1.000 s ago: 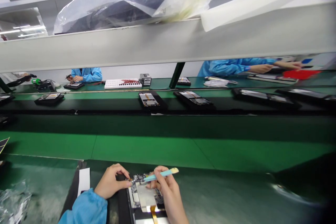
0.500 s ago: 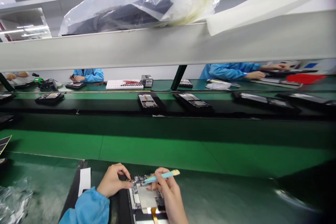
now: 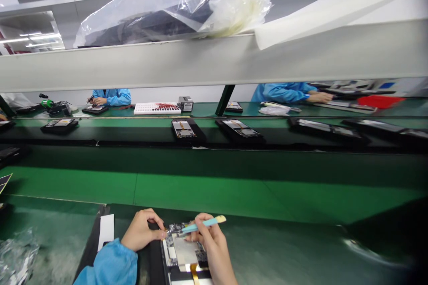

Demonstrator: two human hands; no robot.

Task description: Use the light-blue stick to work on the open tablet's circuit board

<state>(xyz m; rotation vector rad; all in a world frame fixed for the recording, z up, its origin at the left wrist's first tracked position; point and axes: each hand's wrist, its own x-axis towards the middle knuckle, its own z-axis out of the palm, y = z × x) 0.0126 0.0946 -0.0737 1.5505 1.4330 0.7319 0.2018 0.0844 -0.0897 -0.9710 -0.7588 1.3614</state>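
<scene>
Gripping apparent tweezers [image 3: 209,223] over circuitry [image 3: 174,228]: right hand [image 3: 214,246].

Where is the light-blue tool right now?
Low in the head view, just left of centre, the light-blue tool is in the right hand, its tip at the upper part of the open device, right of the left hand.

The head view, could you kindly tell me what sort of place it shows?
Likely an electronics assembly line: opened devices sit along a dark strip, a blue-sleeved co-worker sits beyond, and the right hand holds a tool at a circuit board.
</scene>
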